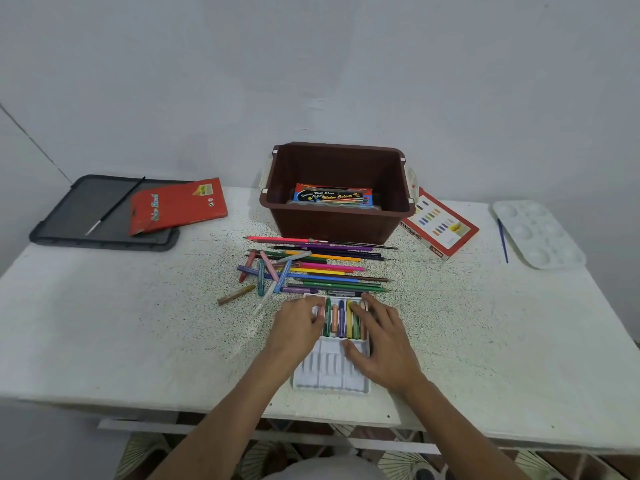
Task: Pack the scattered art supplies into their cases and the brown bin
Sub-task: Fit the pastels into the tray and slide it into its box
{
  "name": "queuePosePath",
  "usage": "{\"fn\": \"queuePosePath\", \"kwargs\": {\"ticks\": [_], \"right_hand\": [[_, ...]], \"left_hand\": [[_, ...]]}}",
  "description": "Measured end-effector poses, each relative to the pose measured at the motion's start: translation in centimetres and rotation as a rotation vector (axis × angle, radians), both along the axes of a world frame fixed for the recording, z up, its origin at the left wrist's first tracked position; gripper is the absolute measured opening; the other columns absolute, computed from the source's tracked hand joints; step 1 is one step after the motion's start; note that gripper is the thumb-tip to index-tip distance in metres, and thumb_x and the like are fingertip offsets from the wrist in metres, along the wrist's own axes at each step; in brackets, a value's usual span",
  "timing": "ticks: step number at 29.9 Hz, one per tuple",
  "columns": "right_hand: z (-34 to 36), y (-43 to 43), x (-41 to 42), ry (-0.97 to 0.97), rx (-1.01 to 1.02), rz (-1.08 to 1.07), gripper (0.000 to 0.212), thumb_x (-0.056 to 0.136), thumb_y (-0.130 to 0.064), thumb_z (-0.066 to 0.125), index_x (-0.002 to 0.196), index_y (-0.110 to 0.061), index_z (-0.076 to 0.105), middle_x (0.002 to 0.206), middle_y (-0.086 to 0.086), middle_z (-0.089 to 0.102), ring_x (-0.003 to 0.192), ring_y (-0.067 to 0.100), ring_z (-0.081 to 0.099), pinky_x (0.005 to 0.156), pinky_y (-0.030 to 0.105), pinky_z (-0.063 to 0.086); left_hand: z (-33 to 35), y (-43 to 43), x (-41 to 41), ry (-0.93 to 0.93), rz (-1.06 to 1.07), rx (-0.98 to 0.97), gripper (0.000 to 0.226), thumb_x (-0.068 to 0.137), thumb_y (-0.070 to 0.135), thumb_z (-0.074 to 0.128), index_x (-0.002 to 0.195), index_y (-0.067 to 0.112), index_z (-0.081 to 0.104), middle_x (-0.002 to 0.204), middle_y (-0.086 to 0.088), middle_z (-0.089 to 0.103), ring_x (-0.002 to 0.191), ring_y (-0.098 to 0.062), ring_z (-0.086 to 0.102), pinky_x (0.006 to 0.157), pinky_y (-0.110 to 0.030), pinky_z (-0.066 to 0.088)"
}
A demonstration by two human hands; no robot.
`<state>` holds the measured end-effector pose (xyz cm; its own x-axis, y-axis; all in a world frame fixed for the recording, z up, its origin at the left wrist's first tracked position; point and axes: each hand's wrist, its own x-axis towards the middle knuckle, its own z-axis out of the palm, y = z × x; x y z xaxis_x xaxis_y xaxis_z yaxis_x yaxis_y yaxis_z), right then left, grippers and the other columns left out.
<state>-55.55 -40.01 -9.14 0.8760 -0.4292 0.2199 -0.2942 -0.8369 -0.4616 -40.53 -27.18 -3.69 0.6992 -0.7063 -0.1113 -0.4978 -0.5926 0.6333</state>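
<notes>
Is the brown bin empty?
No, a blue and red paint box lies on the bottom of the brown bin.

Glossy plastic brown bin [337, 220], speckled table [138, 323]

Two forearms [221, 420] in shot, and both are bare all the way up to the wrists. The left hand [298, 325] and right hand [386, 348] are bare as well, with long slim fingers [372, 308]. Down at the bottom edge there's a patch of pale grey-white cloth [325, 469], clothing by the look of it.
</notes>
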Motion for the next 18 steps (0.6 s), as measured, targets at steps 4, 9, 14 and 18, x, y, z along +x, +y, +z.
{"fn": "queuePosePath", "kwargs": {"ticks": [4,9,14,18], "right_hand": [[0.0,0.0,0.0,0.005,-0.014,-0.001,0.065,0.089,-0.058,0.052,0.144,-0.023,0.045,0.152,-0.003,0.034,0.133,0.016,0.033,0.106,0.03,0.028],[-0.1,-0.1,0.0,0.018,-0.009,-0.001,0.066,0.09,-0.059,0.051,0.145,-0.025,0.043,0.154,-0.004,0.031,0.134,0.016,0.032,0.106,0.033,0.03],[-0.2,-0.1,0.0,0.029,-0.01,0.001,0.066,0.09,-0.059,0.051,0.146,-0.026,0.041,0.155,-0.006,0.029,0.136,0.016,0.03,0.108,0.031,0.027],[-0.1,-0.1,0.0,0.033,-0.013,-0.001,0.066,0.09,-0.06,0.05,0.146,-0.027,0.041,0.155,-0.006,0.029,0.135,0.015,0.03,0.108,0.031,0.027]], "left_hand": [[-0.4,0.2,0.2,-0.013,0.008,-0.002,0.032,0.093,0.027,0.064,0.124,0.021,0.065,0.08,-0.003,0.075,0.064,-0.01,0.066,0.065,-0.02,0.047],[-1.0,0.7,0.8,-0.228,-0.048,0.007,0.031,0.088,0.04,0.068,0.117,0.029,0.069,0.081,0.007,0.074,0.08,-0.011,0.067,0.079,-0.028,0.052],[-3.1,1.6,1.7,-0.38,-0.083,-0.062,0.029,0.079,0.046,0.074,0.104,0.03,0.075,0.084,0.007,0.065,0.086,-0.016,0.055,0.079,-0.036,0.042],[-4.0,1.9,1.6,-0.474,-0.092,-0.134,0.03,0.078,0.047,0.074,0.101,0.029,0.077,0.081,0.008,0.059,0.081,-0.016,0.053,0.074,-0.035,0.043]]}}
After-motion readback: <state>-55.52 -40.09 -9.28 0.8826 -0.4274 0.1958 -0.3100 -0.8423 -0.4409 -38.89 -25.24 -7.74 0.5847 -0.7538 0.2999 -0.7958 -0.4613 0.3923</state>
